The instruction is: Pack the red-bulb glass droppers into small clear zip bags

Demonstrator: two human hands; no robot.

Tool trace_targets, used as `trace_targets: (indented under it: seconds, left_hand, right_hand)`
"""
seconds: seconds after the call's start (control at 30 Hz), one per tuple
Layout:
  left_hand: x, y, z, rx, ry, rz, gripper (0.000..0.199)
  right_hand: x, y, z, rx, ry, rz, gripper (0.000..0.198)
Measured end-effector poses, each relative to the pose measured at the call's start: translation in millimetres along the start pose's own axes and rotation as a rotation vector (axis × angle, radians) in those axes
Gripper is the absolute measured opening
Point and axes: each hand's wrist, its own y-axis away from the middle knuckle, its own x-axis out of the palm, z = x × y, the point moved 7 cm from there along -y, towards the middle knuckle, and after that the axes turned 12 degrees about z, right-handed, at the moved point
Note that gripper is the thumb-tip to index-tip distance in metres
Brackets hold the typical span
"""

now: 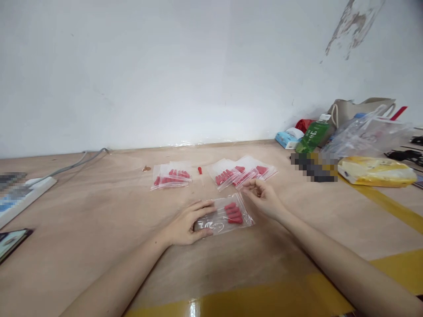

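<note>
A clear zip bag (pixel 216 222) lies flat on the table in front of me, with several red, finger-shaped pieces (pixel 234 213) inside towards its right end. My left hand (pixel 188 222) rests on the bag's left end, thumb and fingers spread apart. By its upper right corner is my right hand (pixel 262 198), fingertips curled and drawn together; whatever they may pinch is too small to tell. Just behind the right fingers lies a fanned group of similar filled bags (pixel 228 174). Another stack of filled bags (pixel 172 176) sits farther left, and a single red piece (pixel 199 170) lies between the groups.
At the right stand a green bottle (pixel 312 136), a blue tissue box (pixel 286 140), a crumpled plastic bag (pixel 357 136) and a yellow packet (pixel 376 171). On the left are a white power strip (pixel 42 187) with a grey cable and a phone-like device (pixel 13 241). A wall closes the back.
</note>
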Motion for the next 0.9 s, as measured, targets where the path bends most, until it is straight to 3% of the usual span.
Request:
trace_targets:
  seconds: [0.07,0.13,0.23,0.3,0.4,0.53,0.7,0.77,0.83,0.9]
  left_hand:
    - [0.1,-0.4,-0.1,0.005,-0.001,0.004,0.053]
    - [-0.4,-0.6,-0.9,0.010,0.009,0.003,0.052]
    - [-2.7,-0.2,-2.5,0.017,0.046,-0.020,0.047]
    - [-3.8,0.5,-2.9,0.014,0.075,-0.037,0.043]
    - [-4.4,1.7,-2.3,0.013,0.110,-0.062,0.040]
    - [-2.7,1.6,-1.7,0.027,0.104,-0.052,0.044]
    - [-2.0,1.3,-0.8,0.033,0.096,-0.037,0.046]
    - [-3.2,1.6,-1.4,0.042,0.111,-0.050,0.042]
    - [-4.3,1.8,-2.0,0.045,0.124,-0.059,0.040]
    - [-5.0,2.1,-2.6,0.041,0.131,-0.062,0.037]
  right_hand:
    - [6.5,-14.0,18.5,-0.069,0.202,-0.006,0.007]
    - [28.6,-34.4,33.1,-0.084,0.387,0.097,0.007]
    - [69.9,-69.8,38.7,0.023,0.577,0.242,0.014]
    - [91.2,-92.0,30.0,0.195,0.614,0.269,0.026]
    - [114.5,-119.6,18.3,0.325,0.591,0.256,0.043]
    - [128.7,-144.1,7.7,0.414,0.513,0.273,0.043]
    - [103.1,-136.2,16.4,0.409,0.390,0.236,0.056]
    - [77.4,-116.2,20.7,0.349,0.299,0.190,0.060]
    - [43.5,-89.1,22.6,0.213,0.003,0.064,0.068]
    - [9.0,-58.1,12.2,0.174,-0.161,-0.057,0.071]
